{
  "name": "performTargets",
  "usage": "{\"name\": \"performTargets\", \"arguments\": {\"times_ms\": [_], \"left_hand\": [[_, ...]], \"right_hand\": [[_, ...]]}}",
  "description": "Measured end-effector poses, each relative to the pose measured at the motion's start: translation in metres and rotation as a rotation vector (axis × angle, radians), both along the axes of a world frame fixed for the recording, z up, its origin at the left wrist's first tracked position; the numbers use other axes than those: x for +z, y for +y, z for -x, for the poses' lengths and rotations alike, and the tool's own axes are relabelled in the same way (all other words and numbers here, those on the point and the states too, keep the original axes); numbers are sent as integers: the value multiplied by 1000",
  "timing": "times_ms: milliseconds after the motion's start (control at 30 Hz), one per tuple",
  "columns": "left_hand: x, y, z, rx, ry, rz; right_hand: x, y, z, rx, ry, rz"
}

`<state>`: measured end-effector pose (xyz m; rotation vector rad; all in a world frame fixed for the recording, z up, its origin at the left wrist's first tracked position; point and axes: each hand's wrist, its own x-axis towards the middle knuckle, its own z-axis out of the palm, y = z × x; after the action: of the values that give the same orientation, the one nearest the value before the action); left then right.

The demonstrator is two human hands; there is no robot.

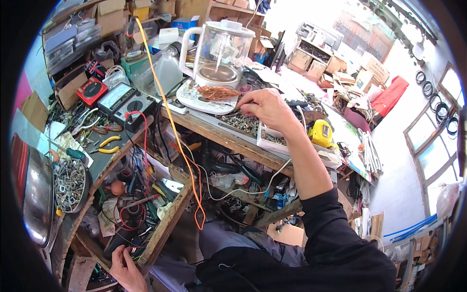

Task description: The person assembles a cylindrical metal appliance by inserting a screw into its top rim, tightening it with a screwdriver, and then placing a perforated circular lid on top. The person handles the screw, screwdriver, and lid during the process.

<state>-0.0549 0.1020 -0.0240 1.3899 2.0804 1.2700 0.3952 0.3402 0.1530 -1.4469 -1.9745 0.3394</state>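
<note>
My right hand (266, 108) reaches over the workbench with its fingertips pinched together. Whatever they hold, if anything, is too small to make out. Just left of them, a crumpled brown piece (218, 93) lies on a white appliance base (204, 103). A clear glass jug (221, 53) with a white handle and lid stands behind it. Loose screws and small metal parts (242, 121) are heaped below the hand. Low at the left, my left hand (127, 271) is by the corner of an open wooden drawer (165, 228), its thumb and forefinger slightly apart, apparently holding nothing.
An orange cord (168, 104) hangs across the bench front. On the left are an analog multimeter (127, 104), yellow-handled pliers (109, 145) and a bowl of nuts (70, 185). A yellow tape measure (320, 133) sits right of my right forearm, beside a white tray (270, 141).
</note>
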Motion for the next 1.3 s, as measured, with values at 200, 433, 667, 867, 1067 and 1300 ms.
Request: {"name": "performTargets", "arguments": {"times_ms": [200,433,667,867,1067,1300], "left_hand": [[3,1,-2,5,19,9],[3,0,-1,4,22,25],[-6,0,3,2,-31,2],[-2,-1,2,2,17,23],[-2,2,1,13,-53,42],[-5,1,1,0,-43,1]], "right_hand": [[11,-8,-2,-79,-83,6],[15,-10,-2,-138,-102,17],[17,-11,1,-136,-72,-15],[16,-10,0,-139,-65,-25],[14,-11,-3,-195,-35,-36],[18,-13,0,-223,-40,-39]]}}
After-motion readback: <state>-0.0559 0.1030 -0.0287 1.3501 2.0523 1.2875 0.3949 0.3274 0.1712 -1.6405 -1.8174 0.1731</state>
